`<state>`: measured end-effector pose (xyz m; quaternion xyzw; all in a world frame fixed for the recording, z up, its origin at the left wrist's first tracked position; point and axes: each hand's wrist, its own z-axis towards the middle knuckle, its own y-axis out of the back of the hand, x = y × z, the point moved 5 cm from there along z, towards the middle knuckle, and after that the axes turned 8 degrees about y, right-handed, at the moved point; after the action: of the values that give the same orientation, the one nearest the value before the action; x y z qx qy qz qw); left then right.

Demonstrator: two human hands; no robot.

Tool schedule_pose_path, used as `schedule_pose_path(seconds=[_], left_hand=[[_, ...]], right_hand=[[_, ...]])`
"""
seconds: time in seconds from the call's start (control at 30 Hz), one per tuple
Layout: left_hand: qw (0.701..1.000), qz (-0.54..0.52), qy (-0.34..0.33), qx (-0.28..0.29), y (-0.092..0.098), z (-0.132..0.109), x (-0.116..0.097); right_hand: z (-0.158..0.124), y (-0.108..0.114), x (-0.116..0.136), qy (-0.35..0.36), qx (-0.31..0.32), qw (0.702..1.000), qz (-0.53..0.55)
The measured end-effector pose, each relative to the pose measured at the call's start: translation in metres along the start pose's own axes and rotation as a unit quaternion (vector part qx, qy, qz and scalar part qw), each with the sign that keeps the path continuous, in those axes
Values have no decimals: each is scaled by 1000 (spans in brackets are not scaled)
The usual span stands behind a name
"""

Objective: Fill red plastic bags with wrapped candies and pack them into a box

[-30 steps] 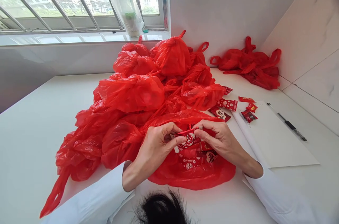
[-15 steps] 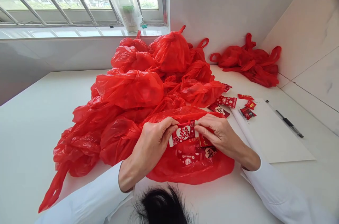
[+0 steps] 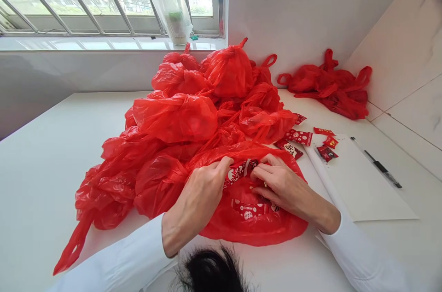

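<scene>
A red packet with white characters [image 3: 235,175] is lying aslant in the mouth of an open red bag [image 3: 255,232], between the person's two hands. The left hand [image 3: 196,197] is touching the packet's near left end; its thumb is being hidden by the knuckles, so whether it is pinching the wrapper cannot be told. The right hand [image 3: 286,186] is resting over the bag's contents, its thumb and forefinger standing apart in a partly open curl; whether its hidden fingertips are holding anything cannot be told. A patterned red packet [image 3: 249,209] is lying flat below them. The thin bag is sagging around both hands, and its loose film could catch between fingers and wrapper, dragging the mouth inward. The packet, held slackly, could slide under a fold, since its wrapper looks smooth.

Beyond, a heap of knotted red bags [image 3: 176,117] is pressing against the open one; if nudged, it could slump over the mouth. To the right, loose packets [image 3: 299,137] are lying beside and on a white sheet [image 3: 373,190]; a sleeve sweeping outward could scatter them or roll the pen [image 3: 381,167]. Farther off, more red bags [image 3: 331,84] are lying crumpled against the wall.
</scene>
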<state>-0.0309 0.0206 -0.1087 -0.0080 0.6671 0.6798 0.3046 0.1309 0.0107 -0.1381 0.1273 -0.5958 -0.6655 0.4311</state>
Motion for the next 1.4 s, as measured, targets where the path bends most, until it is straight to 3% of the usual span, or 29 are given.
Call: schedule_pose_path(seconds=[0.13,0.3,0.43,0.53,0.6,0.93,1.2,1.4], left_hand=[[999,-27,-7,19,-3,-1,2],[999,-35,-10,20,-5,2,2],[997,-44,-59,-39,3,2,-7],[993,-97,-58,-46,9,1,-9],[989,-144,-20,-32,10,1,-7],[933,-340,73,95,6,2,-9],[928,-357,83,72,5,1,-5],[922,-348,96,143,-2,0,-8]], right_hand=[[-2,12,1,-20,-85,994,64],[-5,23,-3,-86,-180,963,184],[-9,13,-17,-189,-215,893,347],[-8,4,-20,-187,-210,829,484],[-6,1,-17,-173,-202,810,523],[-4,1,1,-182,-163,781,575],[-4,-1,3,-171,-178,766,593],[-5,-1,2,-186,-180,787,560]])
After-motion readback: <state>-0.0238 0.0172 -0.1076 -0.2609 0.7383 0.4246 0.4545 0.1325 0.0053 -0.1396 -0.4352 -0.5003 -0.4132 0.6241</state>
